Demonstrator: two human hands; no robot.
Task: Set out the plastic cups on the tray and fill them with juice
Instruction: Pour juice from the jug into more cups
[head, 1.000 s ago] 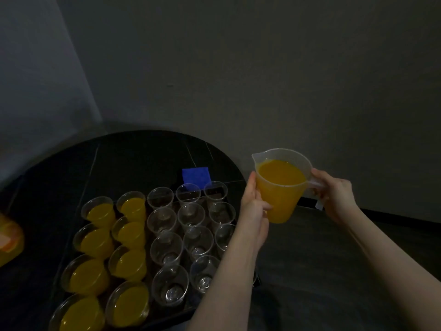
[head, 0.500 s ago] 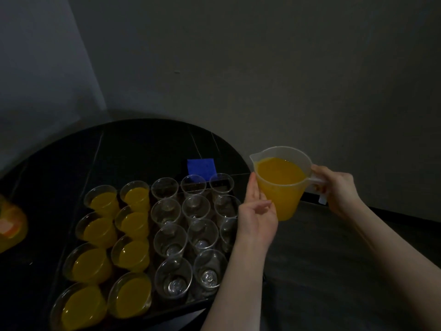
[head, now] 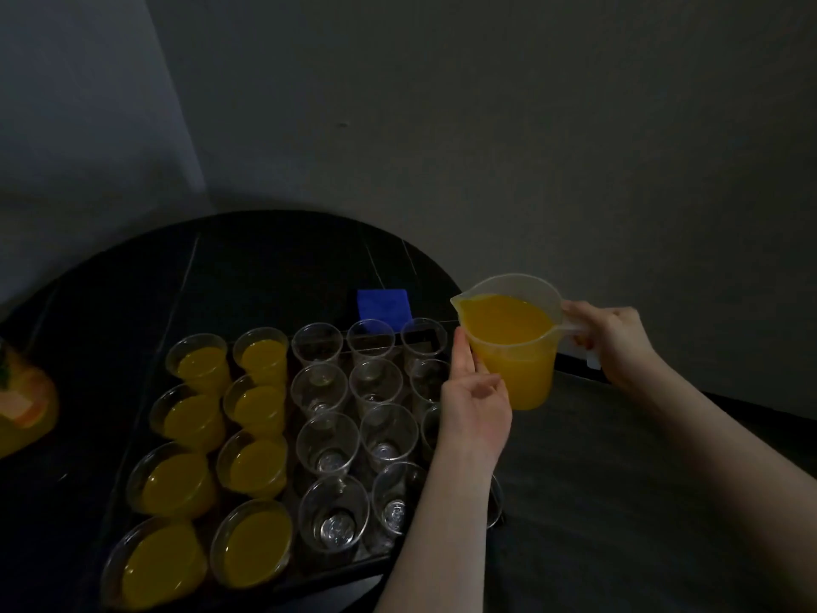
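Starting nearest the camera, the tray on the dark worktop carries two columns of filled cups on its left side and, to their right, columns of empty cups, clear and packed rim to rim. The rightmost column is partly hidden behind the left forearm, so its count cannot be told.

Beyond them, the left hand rests with straight fingers flat against the side of the jug, steadying it without gripping. The right hand is curled round the jug's handle. The jug hangs above the tray's far right corner, just beside the nearest empty cups, its spout turned left toward them and slightly tipped.

The jug looks nearly full, with juice already reaching the spout. A quick tilt would likely send out a surge that overshoots a narrow cup. The cups seem light and crowded, so a knock from the left forearm crossing over them could topple several. Pouring across to the far-left empties would pass over other rims and drip.

Farther back lie a blue square and, at the left edge, an orange container.
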